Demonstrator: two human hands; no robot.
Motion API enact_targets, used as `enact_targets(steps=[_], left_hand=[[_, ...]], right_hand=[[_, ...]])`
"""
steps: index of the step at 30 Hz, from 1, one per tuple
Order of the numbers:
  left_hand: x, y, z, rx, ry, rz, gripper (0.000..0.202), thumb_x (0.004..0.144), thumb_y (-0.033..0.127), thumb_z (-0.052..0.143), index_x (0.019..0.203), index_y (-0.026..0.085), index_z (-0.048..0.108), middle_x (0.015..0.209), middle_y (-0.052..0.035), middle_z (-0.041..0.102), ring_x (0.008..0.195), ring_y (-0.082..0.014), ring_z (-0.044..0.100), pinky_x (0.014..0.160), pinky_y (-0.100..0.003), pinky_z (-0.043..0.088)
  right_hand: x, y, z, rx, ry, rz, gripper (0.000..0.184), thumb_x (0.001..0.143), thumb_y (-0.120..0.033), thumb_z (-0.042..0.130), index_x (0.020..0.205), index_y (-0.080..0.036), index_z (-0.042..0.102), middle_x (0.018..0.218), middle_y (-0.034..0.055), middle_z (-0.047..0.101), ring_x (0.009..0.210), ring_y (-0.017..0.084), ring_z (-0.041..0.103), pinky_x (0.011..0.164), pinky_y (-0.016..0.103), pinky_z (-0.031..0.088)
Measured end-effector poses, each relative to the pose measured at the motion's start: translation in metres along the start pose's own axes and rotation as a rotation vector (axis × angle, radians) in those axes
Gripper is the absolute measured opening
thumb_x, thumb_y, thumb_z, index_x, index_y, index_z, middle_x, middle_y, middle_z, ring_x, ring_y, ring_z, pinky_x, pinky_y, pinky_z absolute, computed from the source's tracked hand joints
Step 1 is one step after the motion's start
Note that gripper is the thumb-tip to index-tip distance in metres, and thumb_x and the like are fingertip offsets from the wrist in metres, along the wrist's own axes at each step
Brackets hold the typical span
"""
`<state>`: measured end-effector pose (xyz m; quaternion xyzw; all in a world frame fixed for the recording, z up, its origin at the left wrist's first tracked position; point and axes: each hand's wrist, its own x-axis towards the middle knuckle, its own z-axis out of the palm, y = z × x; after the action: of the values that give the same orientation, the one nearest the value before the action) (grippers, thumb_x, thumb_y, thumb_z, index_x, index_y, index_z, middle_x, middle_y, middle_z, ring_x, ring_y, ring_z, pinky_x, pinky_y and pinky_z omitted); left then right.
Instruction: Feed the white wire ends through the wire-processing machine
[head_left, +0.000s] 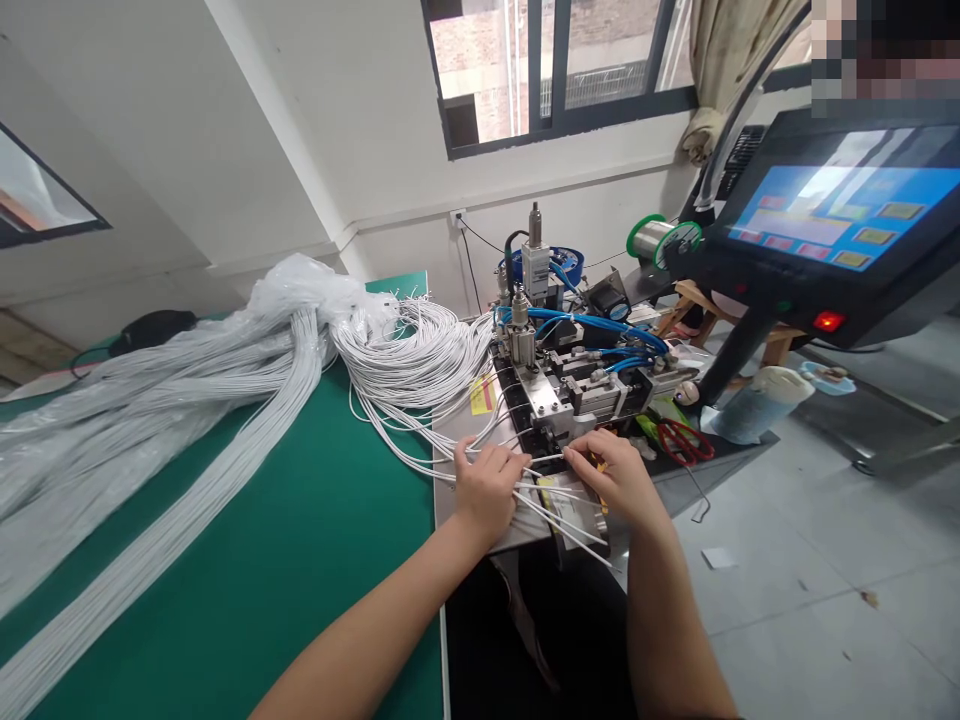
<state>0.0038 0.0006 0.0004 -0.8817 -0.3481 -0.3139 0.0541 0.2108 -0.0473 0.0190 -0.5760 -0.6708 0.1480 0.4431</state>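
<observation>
My left hand (486, 487) is closed around a small bunch of thin white wires (559, 520) that fan out toward me over a metal plate (444, 500). My right hand (611, 475) pinches one white wire end just in front of the small metal machine (559, 385), which has blue air hoses and steel cylinders. Both hands rest at the machine's front edge, a few centimetres apart.
A large bundle of white wires (225, 400), partly in clear plastic, lies across the green table (300, 560) at left. A touchscreen panel (832, 215) stands at right, with red-handled scissors (686, 440), a solder spool (660, 235) and a grey floor below.
</observation>
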Motion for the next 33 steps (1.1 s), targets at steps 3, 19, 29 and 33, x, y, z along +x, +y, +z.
enact_targets(steps=[3,19,29,33], left_hand=[[0.001,-0.001,-0.002,-0.039,-0.012,0.063,0.03,0.083,0.006,0.044,0.093,0.023,0.066,0.078,-0.0003,0.066,0.08,-0.0155,0.059,0.097,-0.041,0.027],[0.002,-0.003,0.004,-0.069,-0.103,0.101,0.032,0.077,0.008,0.048,0.1,0.023,0.064,0.082,-0.0029,0.067,0.081,-0.018,0.058,0.094,-0.039,0.029],[0.007,0.0,0.0,-0.079,-0.159,0.102,0.053,0.068,0.003,0.048,0.113,0.027,0.06,0.091,-0.002,0.064,0.087,-0.018,0.058,0.092,-0.041,0.027],[0.009,0.001,-0.001,-0.092,-0.202,0.093,0.056,0.066,0.003,0.048,0.116,0.026,0.059,0.096,-0.0041,0.063,0.091,-0.0192,0.057,0.091,-0.041,0.028]], right_hand=[[0.001,0.003,0.003,0.097,-0.013,0.023,0.025,0.089,-0.038,0.052,0.074,-0.021,0.062,0.073,0.0048,0.064,0.072,0.02,0.055,0.069,0.032,0.041],[-0.001,0.013,0.015,0.183,0.033,0.117,0.025,0.089,-0.041,0.053,0.077,-0.02,0.062,0.073,0.0037,0.062,0.07,0.02,0.056,0.063,0.029,0.041],[-0.001,0.035,0.019,0.038,0.032,0.126,0.026,0.088,-0.035,0.05,0.068,-0.02,0.057,0.064,0.0011,0.056,0.062,0.017,0.05,0.06,0.027,0.036],[-0.002,0.041,0.02,0.11,-0.004,0.195,0.03,0.087,-0.039,0.05,0.064,-0.02,0.051,0.059,-0.0022,0.047,0.058,0.014,0.044,0.056,0.025,0.032]])
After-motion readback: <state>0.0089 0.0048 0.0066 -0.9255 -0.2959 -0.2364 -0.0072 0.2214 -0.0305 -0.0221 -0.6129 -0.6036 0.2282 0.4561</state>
